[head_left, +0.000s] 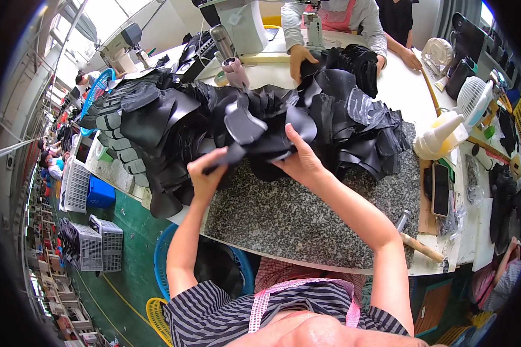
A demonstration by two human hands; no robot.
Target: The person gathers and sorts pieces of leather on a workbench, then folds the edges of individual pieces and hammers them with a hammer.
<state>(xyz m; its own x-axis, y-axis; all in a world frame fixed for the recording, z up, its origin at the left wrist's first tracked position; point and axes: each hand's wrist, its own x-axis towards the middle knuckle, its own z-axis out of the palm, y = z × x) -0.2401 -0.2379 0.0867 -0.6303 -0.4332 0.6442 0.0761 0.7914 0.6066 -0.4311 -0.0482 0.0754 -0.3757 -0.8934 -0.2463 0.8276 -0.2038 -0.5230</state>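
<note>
Between my two hands is a floppy black leather-like piece [255, 147], held above the near edge of a heap. My left hand [205, 173] pinches its left end, slightly blurred. At its right end, my right hand [300, 155] has the thumb on top and the other fingers underneath. Behind and around it lies a wide heap of black cut pieces [168, 113], some stacked in overlapping rows. One piece with a grey, rounded face [244, 124] shows just beyond my hands. Beneath my forearms is a speckled granite slab [260, 214].
A hammer [422, 247], a phone [440, 188] and a white spouted bottle [437, 139] are at the right. Across the table, a co-worker's hands [302, 61] touch black pieces near a sewing machine [314, 29]. A blue basket [163, 260] stands below the table's left edge.
</note>
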